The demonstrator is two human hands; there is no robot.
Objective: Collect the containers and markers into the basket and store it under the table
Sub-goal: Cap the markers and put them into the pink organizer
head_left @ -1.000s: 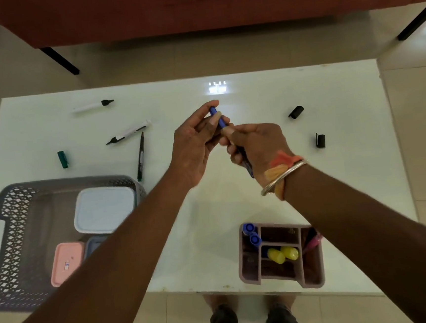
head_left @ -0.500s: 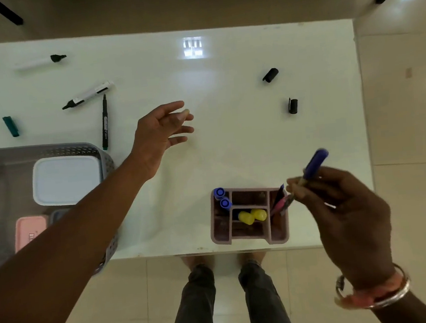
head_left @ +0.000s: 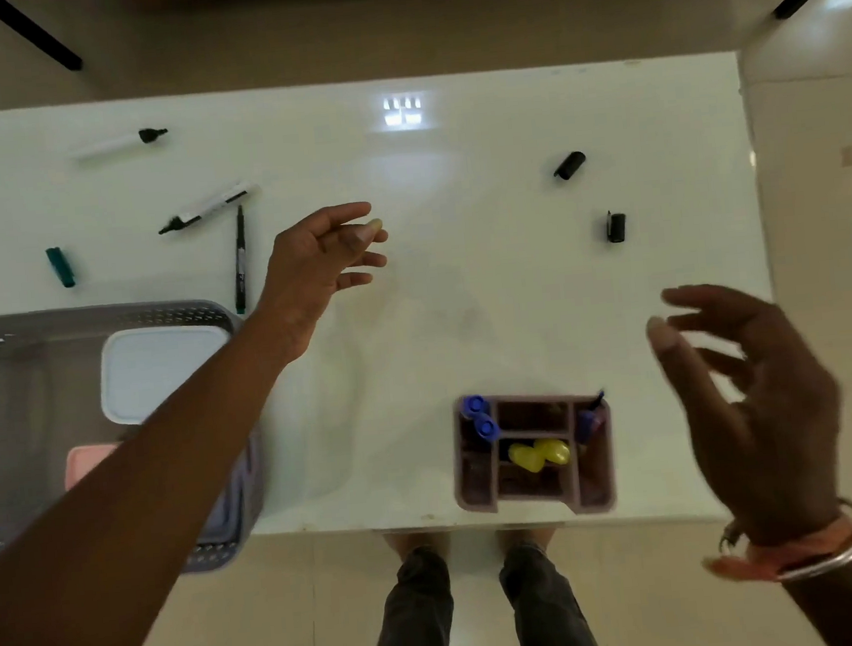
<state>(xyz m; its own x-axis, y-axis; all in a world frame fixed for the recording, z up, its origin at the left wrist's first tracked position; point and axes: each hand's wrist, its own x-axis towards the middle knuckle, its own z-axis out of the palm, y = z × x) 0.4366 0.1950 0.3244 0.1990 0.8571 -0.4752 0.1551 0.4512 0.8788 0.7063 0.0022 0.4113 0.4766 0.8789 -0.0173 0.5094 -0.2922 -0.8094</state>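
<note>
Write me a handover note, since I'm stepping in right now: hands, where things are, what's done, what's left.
Left hand: open, empty, over the table.
Right hand: open, empty, beside the organizer.
Done: white container and pink container sit in the grey basket. The organizer at the near edge holds blue and yellow markers.
Left: three loose markers and a green cap far left, two black caps on the right. Then the organizer goes into the basket and the basket under the table.
</note>
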